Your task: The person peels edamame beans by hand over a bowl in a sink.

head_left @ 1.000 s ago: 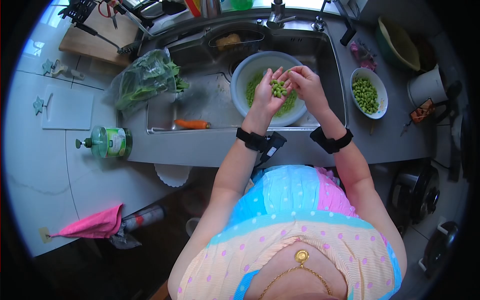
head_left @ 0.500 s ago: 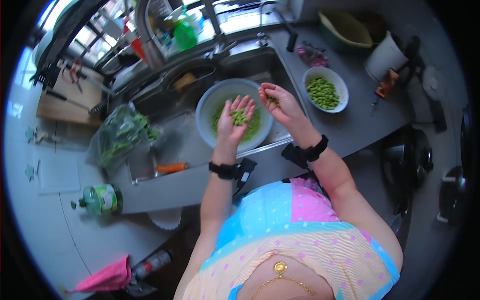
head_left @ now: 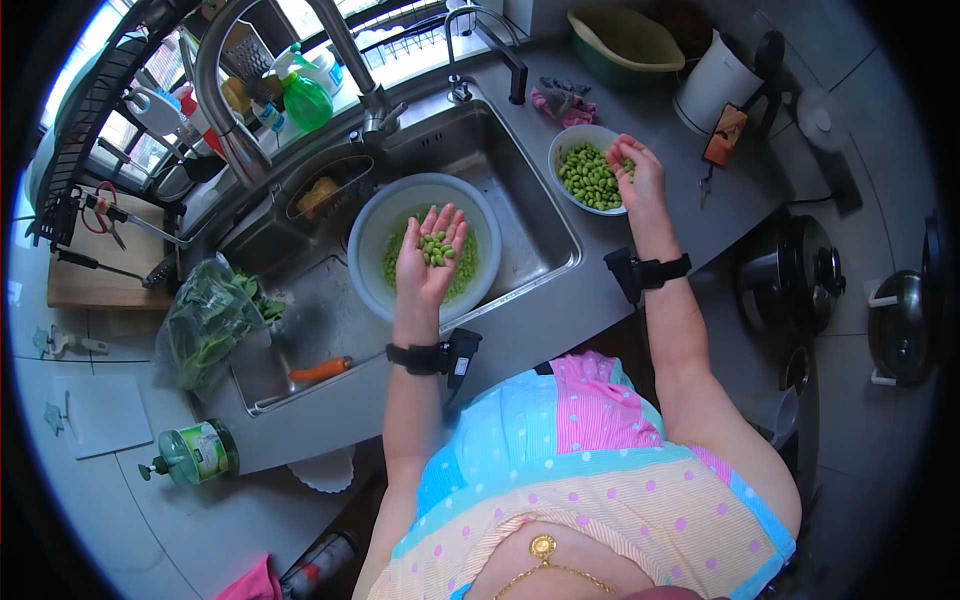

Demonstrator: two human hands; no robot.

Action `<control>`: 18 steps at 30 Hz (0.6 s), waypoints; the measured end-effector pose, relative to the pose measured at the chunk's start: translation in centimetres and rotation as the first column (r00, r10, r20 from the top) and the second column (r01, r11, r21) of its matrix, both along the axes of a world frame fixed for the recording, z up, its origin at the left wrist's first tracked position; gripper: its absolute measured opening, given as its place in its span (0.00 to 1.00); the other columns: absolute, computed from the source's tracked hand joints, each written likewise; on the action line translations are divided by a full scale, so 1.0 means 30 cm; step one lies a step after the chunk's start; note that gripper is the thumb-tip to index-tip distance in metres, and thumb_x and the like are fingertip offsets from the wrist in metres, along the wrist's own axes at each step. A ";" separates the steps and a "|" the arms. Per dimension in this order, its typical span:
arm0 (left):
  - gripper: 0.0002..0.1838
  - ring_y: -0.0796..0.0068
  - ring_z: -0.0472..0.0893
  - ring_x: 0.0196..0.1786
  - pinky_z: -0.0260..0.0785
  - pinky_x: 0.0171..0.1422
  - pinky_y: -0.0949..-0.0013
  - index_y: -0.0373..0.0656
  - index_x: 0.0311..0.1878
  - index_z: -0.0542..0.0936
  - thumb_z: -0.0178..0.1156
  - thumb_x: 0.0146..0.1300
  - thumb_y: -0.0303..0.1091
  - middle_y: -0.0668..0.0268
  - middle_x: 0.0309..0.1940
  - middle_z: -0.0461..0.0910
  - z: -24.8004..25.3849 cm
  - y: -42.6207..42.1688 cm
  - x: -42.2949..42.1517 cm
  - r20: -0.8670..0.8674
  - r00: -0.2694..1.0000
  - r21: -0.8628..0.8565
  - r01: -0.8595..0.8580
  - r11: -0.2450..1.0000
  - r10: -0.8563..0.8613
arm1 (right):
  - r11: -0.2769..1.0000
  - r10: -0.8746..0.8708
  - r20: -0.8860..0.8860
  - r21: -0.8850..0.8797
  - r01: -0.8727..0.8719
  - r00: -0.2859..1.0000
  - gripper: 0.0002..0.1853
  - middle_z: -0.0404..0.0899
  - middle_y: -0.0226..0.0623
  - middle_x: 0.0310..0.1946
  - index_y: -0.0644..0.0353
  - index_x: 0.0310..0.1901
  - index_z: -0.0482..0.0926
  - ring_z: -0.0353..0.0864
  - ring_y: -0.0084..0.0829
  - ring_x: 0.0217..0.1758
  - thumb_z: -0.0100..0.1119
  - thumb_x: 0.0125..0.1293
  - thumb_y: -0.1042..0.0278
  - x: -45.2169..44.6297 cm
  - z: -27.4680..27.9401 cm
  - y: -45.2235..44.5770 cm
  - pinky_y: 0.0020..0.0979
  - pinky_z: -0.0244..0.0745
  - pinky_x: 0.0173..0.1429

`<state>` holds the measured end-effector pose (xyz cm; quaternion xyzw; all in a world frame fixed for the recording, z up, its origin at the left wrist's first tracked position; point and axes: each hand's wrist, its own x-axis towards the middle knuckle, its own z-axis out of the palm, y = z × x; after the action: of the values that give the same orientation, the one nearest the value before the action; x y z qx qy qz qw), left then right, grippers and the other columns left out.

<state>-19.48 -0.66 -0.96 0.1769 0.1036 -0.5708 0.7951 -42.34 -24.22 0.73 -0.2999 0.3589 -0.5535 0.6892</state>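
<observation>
My left hand (head_left: 428,262) is palm up over the large pale basin (head_left: 367,275), cupping several shelled green beans (head_left: 437,249). Water and more green beans show inside the basin, partly hidden by that hand. At the right rim of the white bowl (head_left: 592,133) is my right hand (head_left: 642,178), its fingers curled with a few green beans showing at them. Plenty of shelled beans (head_left: 588,176) lie in this bowl, which stands on the counter right of the sink.
The basin sits in a steel sink (head_left: 540,215) below a tall faucet (head_left: 215,75). A carrot (head_left: 322,369) and a bag of leafy greens (head_left: 207,325) lie left. A pink cloth (head_left: 563,104), green basin (head_left: 625,60) and white canister (head_left: 712,80) stand behind the bowl.
My right hand has moved from beside the basin rightward to the white bowl. My left hand stays over the basin with beans in its palm. The camera view has shifted.
</observation>
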 end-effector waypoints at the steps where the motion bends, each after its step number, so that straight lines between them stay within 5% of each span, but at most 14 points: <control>1: 0.21 0.53 0.64 0.62 0.58 0.67 0.56 0.35 0.55 0.63 0.39 0.69 0.42 0.49 0.57 0.66 -0.001 -0.004 0.004 0.007 1.000 -0.004 -0.002 1.000 0.002 | 1.000 -0.014 0.009 0.014 0.014 1.000 0.06 0.74 0.36 0.32 0.65 0.38 0.73 0.74 0.27 0.35 0.53 0.59 0.76 -0.006 0.004 -0.011 0.30 0.74 0.44; 8: 0.21 0.53 0.64 0.62 0.58 0.67 0.55 0.35 0.55 0.64 0.39 0.69 0.42 0.50 0.57 0.66 0.003 0.008 0.018 0.005 1.000 -0.002 -0.015 1.000 0.015 | 1.000 -0.018 -0.068 0.002 0.018 0.997 0.25 0.73 0.40 0.36 0.70 0.40 0.72 0.73 0.30 0.44 0.51 0.63 0.49 -0.003 -0.038 -0.052 0.30 0.67 0.54; 11: 0.21 0.54 0.65 0.61 0.60 0.65 0.56 0.37 0.55 0.64 0.39 0.69 0.44 0.51 0.56 0.67 -0.009 0.005 0.030 0.012 1.000 -0.008 -0.009 1.000 0.010 | 0.998 0.036 -0.145 -0.039 -0.042 0.989 0.28 0.74 0.38 0.43 0.64 0.46 0.71 0.71 0.31 0.52 0.46 0.63 0.42 -0.012 -0.063 -0.062 0.35 0.54 0.61; 18: 0.21 0.55 0.67 0.60 0.62 0.64 0.57 0.39 0.55 0.64 0.39 0.69 0.45 0.52 0.55 0.68 -0.004 0.000 0.046 0.040 0.999 0.005 -0.003 1.000 0.003 | 0.990 0.106 -0.328 -0.051 -0.130 0.939 0.38 0.67 0.48 0.57 0.65 0.59 0.61 0.56 0.36 0.66 0.35 0.63 0.34 -0.012 0.013 0.001 0.47 0.27 0.69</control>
<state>-18.09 -0.65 -1.09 0.1903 0.0893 -0.5657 0.7974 -42.69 -24.17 1.11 -0.4324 0.4287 -0.4668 0.6414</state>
